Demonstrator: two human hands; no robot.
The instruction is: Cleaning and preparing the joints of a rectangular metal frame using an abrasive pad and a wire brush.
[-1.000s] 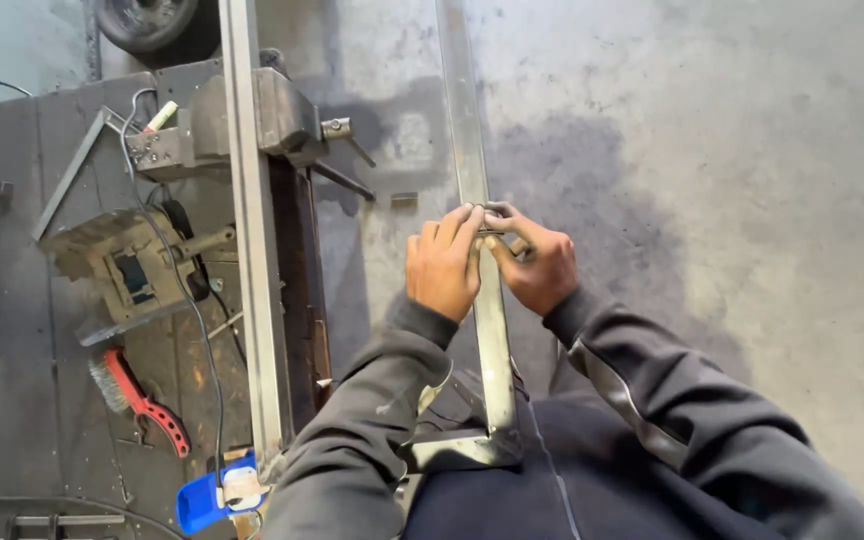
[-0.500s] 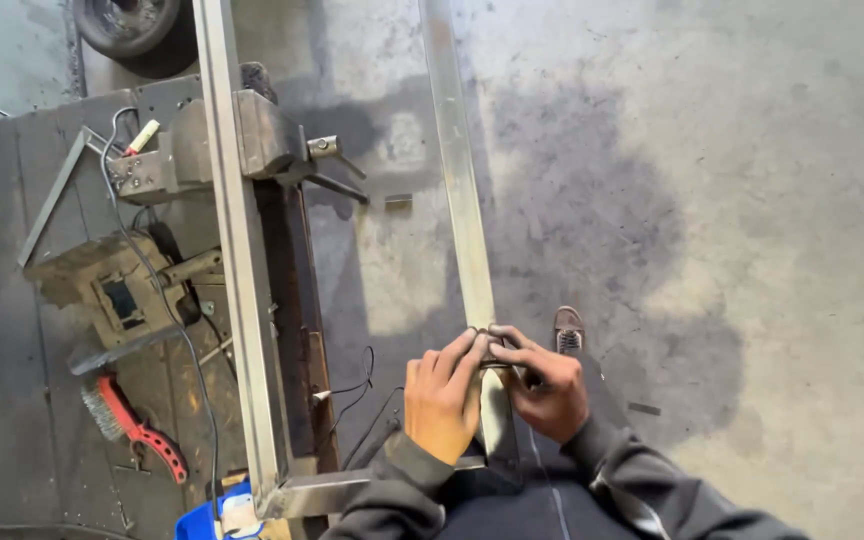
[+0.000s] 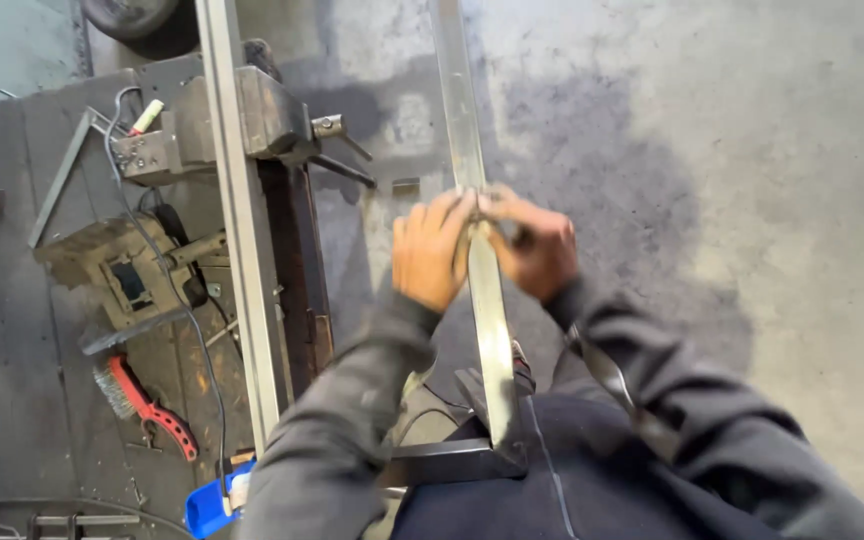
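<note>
Mid-frame, the left hand [image 3: 432,250] and right hand [image 3: 537,245] both gripped the long grey steel bar [image 3: 487,310], apparently aligning it; steadiness mattered next.

Long, narrow, flat grey metal bar [image 3: 489,330], bare steel with a dull sheen. Runs from 6 o'clock near the person's body up toward 12 o'clock, leaning slightly left at the far end, over grey concrete. Near end meets a dark steel crosspiece [image 3: 452,462] at roughly a right angle. Mid-length gripped on both sides; that stretch is motion-blurred.
</note>
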